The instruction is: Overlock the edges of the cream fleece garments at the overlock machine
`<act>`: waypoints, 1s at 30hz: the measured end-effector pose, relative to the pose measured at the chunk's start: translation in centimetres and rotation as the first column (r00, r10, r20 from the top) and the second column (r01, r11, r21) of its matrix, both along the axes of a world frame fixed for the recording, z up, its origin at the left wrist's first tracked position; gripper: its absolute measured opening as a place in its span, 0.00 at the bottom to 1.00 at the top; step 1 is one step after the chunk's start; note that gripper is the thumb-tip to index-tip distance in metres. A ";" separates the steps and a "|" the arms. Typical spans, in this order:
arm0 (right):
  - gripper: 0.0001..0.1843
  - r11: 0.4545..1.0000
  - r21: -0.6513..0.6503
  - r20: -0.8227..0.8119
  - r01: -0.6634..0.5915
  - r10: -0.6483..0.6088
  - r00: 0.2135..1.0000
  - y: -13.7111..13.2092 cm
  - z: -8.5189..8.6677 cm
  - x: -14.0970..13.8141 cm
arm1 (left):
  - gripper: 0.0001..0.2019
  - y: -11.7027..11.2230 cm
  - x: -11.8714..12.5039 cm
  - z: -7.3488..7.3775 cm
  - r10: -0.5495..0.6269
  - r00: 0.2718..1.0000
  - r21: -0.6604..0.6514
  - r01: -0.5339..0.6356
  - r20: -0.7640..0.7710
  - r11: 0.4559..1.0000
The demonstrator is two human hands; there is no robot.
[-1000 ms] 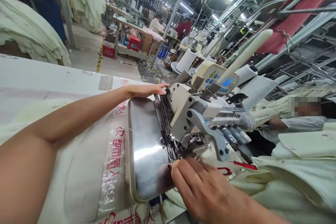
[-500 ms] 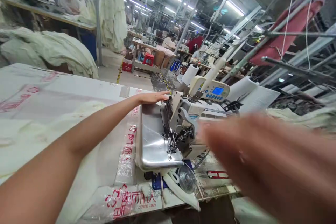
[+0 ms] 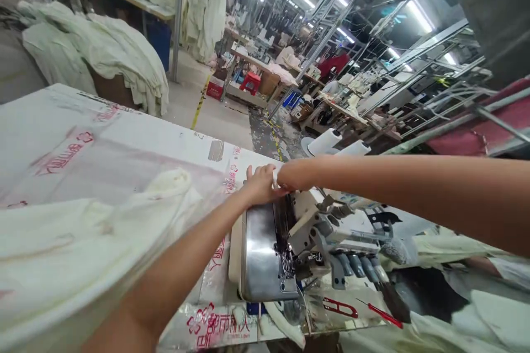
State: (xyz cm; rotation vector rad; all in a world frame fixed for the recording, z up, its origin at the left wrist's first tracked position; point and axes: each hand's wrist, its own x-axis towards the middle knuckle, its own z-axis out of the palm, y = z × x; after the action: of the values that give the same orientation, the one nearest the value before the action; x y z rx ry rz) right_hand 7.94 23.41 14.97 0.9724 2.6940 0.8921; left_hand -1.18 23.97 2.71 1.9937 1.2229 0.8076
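Observation:
My left hand [image 3: 260, 183] is at the far end of the metal work plate [image 3: 260, 253] of an overlock sewing machine [image 3: 331, 231], its fingers bent. Against it, my right hand [image 3: 292, 175] is closed, with its forearm crossing over the machine from the right. A small white bit [image 3: 275, 178] shows where the hands meet; what it is, I cannot make out. Off-white fabric [image 3: 157, 204] lies on the table left of my left forearm. Red thread snips [image 3: 340, 308] and a red-handled pointed tool [image 3: 385, 314] lie near the front edge.
White thread cones [image 3: 325, 142] stand behind the machine. Plastic film with red print covers the white table [image 3: 165, 138]. A heap of pale garments [image 3: 103, 49] is beyond it, left of a metal post [image 3: 179, 22]. A red stool [image 3: 250, 83] stands across the aisle.
My right hand has moved from the blurred right foreground to meet my left hand at the machine's far end. My left fingers, stretched out before, are now bent. The view has shifted.

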 end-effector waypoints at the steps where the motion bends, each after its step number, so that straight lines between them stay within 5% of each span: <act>1: 0.43 0.993 -0.114 0.049 -0.003 0.009 0.999 0.1 0.4 0.1 | 0.36 -0.3 0.0 0.4 0.029 0.999 -0.016 -0.029 0.012 0.999; 4: 0.46 0.872 -0.488 0.202 0.014 0.097 0.975 1.3 2.1 -0.4 | 0.36 -1.7 -0.6 1.9 0.089 0.994 -0.076 -0.084 0.060 0.994; 7: 0.46 0.678 -0.731 0.284 0.083 0.192 0.939 3.3 2.6 -1.5 | 0.30 -5.7 -1.7 2.5 0.183 0.978 -0.139 -0.167 0.104 0.976; 10: 0.47 0.493 -0.857 0.318 0.151 0.274 0.908 5.2 1.9 -2.1 | 0.22 -12.8 -1.3 2.3 0.359 0.919 -0.237 -0.317 0.162 0.919; 13: 0.43 0.350 -0.914 0.325 0.207 0.321 0.890 6.8 1.1 -2.0 | 0.19 -19.6 1.8 2.1 0.592 0.772 -0.336 -0.508 0.231 0.793; 16: 0.17 0.251 -0.928 0.355 0.275 0.368 0.860 8.0 0.4 -1.6 | 0.25 -22.6 5.3 2.0 0.685 0.723 -0.249 -0.649 0.091 0.718; 18: 0.06 0.238 -0.927 0.365 0.290 0.393 0.844 8.4 0.2 -1.2 | 0.28 -22.7 6.8 1.8 0.711 0.703 -0.181 -0.701 -0.017 0.690; 30: 0.12 0.341 -0.922 0.330 0.182 0.450 0.830 5.8 2.2 -1.0 | 0.14 -22.1 8.2 2.2 0.731 0.658 -0.034 -0.747 -0.182 0.664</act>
State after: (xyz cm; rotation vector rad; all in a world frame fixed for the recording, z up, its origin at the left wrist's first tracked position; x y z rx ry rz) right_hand 6.90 29.25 17.14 0.1185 2.1312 -0.4513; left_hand 7.05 1.85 4.88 1.4389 2.1939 0.9356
